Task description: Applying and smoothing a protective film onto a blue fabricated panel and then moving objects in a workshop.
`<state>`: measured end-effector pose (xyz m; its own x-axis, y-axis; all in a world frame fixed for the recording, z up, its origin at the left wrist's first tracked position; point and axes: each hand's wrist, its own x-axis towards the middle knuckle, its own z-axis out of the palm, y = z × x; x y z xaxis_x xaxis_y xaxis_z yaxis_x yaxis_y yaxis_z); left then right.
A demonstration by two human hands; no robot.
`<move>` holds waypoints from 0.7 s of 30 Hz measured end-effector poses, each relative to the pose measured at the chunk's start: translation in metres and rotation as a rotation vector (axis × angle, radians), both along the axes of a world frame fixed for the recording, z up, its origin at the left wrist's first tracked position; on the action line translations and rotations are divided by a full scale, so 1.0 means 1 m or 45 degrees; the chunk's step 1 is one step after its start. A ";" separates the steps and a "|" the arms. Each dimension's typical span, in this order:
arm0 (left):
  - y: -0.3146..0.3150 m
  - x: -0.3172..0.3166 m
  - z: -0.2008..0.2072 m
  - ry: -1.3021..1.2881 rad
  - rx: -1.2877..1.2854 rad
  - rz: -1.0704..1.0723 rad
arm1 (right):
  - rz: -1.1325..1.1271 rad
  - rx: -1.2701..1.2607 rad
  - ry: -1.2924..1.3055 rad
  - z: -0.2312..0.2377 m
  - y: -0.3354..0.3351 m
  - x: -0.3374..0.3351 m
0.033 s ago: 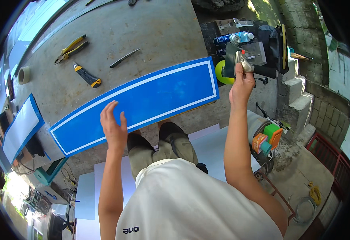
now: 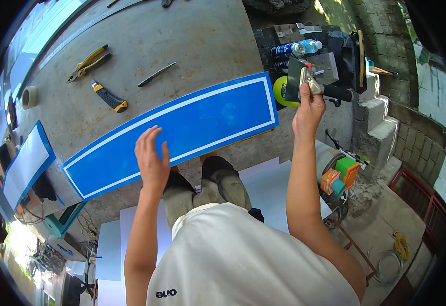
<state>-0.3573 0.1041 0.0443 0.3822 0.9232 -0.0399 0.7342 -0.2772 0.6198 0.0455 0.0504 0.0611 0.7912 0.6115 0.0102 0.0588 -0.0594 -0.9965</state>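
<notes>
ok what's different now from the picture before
The left hand has shifted slightly right over the blue panel. Nothing was taken up or let go; the right hand still grips the black-handled tool. The panel, pliers and utility knife stayed put.

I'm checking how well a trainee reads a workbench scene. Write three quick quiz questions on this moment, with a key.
1. Which hand grips the dark flat tool?
2. True or false: the utility knife lies on the table, beyond the blue panel.
3. What lies left of the pliers? A) spray can B) tape roll C) clear bottle

Key: 1. The right hand; the left hand is empty. 2. True. 3. B.
</notes>
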 end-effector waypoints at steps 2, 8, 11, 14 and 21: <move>-0.001 0.050 0.005 -0.047 -0.027 -0.329 | -0.022 -0.103 -0.094 0.002 -0.020 -0.005; -0.002 0.210 -0.041 0.024 0.049 -0.919 | -0.160 -0.236 -0.086 -0.014 -0.071 -0.038; 0.010 0.256 -0.065 0.143 0.122 -0.950 | -0.282 -0.199 0.053 -0.024 -0.102 -0.037; 0.016 0.272 -0.072 0.242 0.127 -0.875 | -0.310 -0.115 0.148 -0.036 -0.127 -0.031; 0.021 0.282 -0.065 0.401 0.111 -0.881 | -0.253 -0.329 0.028 -0.032 -0.120 -0.028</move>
<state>-0.0748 0.1248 -0.0203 0.8571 0.4824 -0.1809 0.5140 -0.7765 0.3646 0.0180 -0.0695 0.0289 0.8936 0.4252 -0.1436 -0.0005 -0.3190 -0.9477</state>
